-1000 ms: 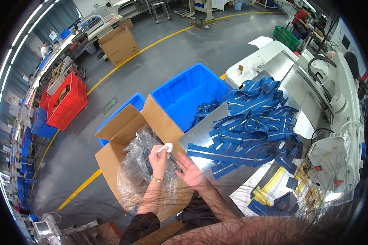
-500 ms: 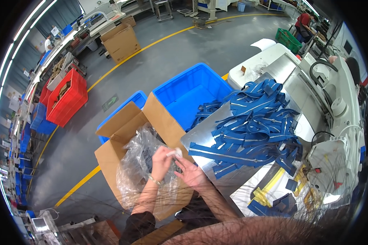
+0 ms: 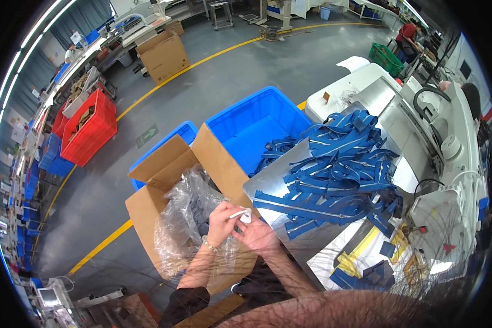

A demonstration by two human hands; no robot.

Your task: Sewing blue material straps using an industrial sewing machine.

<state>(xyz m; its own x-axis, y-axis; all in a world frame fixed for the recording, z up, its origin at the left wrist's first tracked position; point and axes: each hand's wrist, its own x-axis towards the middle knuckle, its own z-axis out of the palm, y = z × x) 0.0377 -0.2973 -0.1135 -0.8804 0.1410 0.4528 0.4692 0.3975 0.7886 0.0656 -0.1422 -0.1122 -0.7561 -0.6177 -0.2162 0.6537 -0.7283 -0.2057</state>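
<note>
Over the near side of an open cardboard box point(image 3: 143, 223), my two hands meet at a small white strip point(image 3: 245, 216) whose far end looks curled or folded. My left hand point(image 3: 222, 224) pinches one end of it, with a bracelet on the wrist. The fingers of my right hand point(image 3: 258, 236) close on its other end, palm turned up. Crumpled clear plastic point(image 3: 172, 232) lines the box below, with something dark inside that I cannot make out. Just right of my hands, blue straps with pale stripes point(image 3: 339, 175) lie heaped on a metal tabletop point(image 3: 268, 191).
Behind the box stand a large blue bin point(image 3: 243, 128) and a smaller blue one point(image 3: 172, 143). A pale machine point(image 3: 456, 145) occupies the right side. Yellow strips point(image 3: 359, 252) and blue scraps lie near right. Red bins point(image 3: 90, 131) stand far left; a person point(image 3: 408, 38) works far right.
Both hands have moved slightly right with the white strip. The strip's curled end shows more plainly between the fingers now.
</note>
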